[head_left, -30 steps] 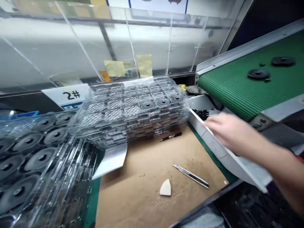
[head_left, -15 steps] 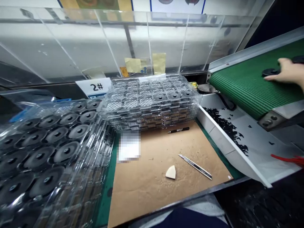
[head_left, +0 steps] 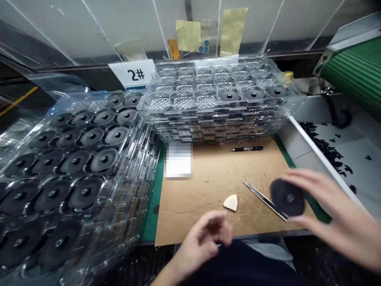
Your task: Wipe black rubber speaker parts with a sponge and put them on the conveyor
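In the head view my right hand (head_left: 324, 206) grips a black round disc (head_left: 287, 197) by its edge, thumb below and fingers above. The disc hangs over the right side of the brown cardboard sheet (head_left: 205, 218), covering one end of a slim craft knife (head_left: 262, 198). My left hand (head_left: 205, 238) is over the sheet's front edge with its fingers loosely curled and the thumb apart, and nothing shows in it. A cream wedge-shaped piece (head_left: 231, 202) lies on the cardboard just beyond the left hand. Both hands are a little blurred.
Clear plastic trays with similar black discs are stacked at left (head_left: 74, 163) and at the back (head_left: 214, 103). A black pen (head_left: 247, 149) lies near the back stack. At right are a white bin (head_left: 315, 159) with black scraps and a green conveyor belt (head_left: 357, 71).
My right hand has come from the green conveyor down to the cardboard's right side, carrying a black disc. My left hand has entered the view at the front. The view has tipped downward.
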Demonstrator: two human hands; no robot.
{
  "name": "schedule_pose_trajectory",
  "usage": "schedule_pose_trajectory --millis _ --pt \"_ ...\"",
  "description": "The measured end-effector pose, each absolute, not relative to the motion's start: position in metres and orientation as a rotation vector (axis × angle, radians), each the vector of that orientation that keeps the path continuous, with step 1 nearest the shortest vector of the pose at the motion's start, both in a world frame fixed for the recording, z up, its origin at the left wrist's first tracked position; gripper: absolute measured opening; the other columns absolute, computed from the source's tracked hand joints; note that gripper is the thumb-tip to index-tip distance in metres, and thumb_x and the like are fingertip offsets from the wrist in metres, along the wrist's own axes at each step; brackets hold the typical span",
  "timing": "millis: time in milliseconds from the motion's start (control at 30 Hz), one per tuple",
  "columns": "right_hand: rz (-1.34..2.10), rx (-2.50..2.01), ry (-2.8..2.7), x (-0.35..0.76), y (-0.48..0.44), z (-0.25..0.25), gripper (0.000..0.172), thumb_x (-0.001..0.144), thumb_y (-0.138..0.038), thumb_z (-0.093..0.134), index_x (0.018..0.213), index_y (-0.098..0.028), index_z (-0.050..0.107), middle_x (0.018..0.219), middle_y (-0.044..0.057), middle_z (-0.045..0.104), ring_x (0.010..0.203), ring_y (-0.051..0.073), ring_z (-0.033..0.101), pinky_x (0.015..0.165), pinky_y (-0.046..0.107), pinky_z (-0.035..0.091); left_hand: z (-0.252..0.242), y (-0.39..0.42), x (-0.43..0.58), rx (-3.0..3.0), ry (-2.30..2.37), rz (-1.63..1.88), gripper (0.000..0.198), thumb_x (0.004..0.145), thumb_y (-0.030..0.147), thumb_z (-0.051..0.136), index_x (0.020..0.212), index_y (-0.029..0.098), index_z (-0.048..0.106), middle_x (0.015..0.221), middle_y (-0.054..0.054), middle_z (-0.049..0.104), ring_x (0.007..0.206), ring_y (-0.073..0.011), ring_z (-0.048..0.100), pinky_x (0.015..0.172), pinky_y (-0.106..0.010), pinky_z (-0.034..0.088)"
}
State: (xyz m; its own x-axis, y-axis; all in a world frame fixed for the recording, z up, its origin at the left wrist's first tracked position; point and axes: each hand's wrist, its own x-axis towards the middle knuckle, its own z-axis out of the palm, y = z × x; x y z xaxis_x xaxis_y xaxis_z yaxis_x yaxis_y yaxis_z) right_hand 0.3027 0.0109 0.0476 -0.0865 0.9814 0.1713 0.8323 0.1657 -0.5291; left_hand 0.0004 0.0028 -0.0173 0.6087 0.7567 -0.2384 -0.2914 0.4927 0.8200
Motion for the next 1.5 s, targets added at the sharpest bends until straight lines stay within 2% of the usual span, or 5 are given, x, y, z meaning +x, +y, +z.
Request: schedule_pose_trajectory --millis 100,400,567,800,1500 --pt "0.816 -1.683 -1.918 0.241 -0.021 -0.004 0.060 0.070 -0.036 0.070 0.126 -0.026 0.049 0.132 0.009 0.046 0.121 0.026 0.048 0.097 0.040 0.047 -0.041 -0.002 0.020 0.728 0.643 0.762 0.078 0.060 0.032 0.080 0.129 0.036 0.043 0.142 -0.007 0.040 0.125 -0.0291 0.043 0.105 -0.046 0.033" --pt "1.114 -1.618 -1.725 0.179 -0.023 -0.036 0.061 0.074 -0.038 0.068 0.129 -0.027 0.046 0.134 0.010 0.038 0.122 0.025 0.045 0.100 0.038 0.043 -0.058 -0.013 0.019 0.257 0.747 0.895 0.077 0.046 0.041 0.083 0.118 0.033 0.055 0.131 -0.007 0.053 0.122 -0.0315 0.048 0.104 -0.044 0.037" --pt "0.815 -1.902 -1.799 0.204 -0.001 -0.061 0.047 0.086 -0.038 0.050 0.131 -0.024 0.046 0.116 0.013 0.045 0.078 0.017 0.060 0.071 0.036 0.053 -0.052 -0.004 0.006 0.085 0.784 1.029 0.068 0.061 0.043 0.075 0.122 0.034 0.047 0.125 -0.007 0.056 0.111 -0.0325 0.057 0.097 -0.045 0.043" --pt "0.970 -1.668 -1.884 0.196 -0.004 -0.083 0.018 0.088 -0.028 0.050 0.100 -0.023 0.062 0.097 0.006 0.064 0.093 0.019 0.060 0.084 0.032 0.049 -0.054 0.016 0.000 0.058 0.842 1.218 0.054 0.074 0.039 0.065 0.122 0.026 0.047 0.128 -0.012 0.053 0.120 -0.0332 0.049 0.105 -0.044 0.035" --pt "1.185 -1.628 -1.673 0.139 0.050 -0.049 0.016 0.085 -0.024 0.053 0.095 -0.022 0.065 0.090 0.000 0.070 0.072 0.011 0.064 0.061 0.019 0.048 -0.081 0.030 0.005 0.160 0.925 1.177 0.048 0.077 0.022 0.067 0.120 0.027 0.046 0.125 -0.009 0.055 0.118 -0.0258 0.052 0.099 -0.039 0.041"
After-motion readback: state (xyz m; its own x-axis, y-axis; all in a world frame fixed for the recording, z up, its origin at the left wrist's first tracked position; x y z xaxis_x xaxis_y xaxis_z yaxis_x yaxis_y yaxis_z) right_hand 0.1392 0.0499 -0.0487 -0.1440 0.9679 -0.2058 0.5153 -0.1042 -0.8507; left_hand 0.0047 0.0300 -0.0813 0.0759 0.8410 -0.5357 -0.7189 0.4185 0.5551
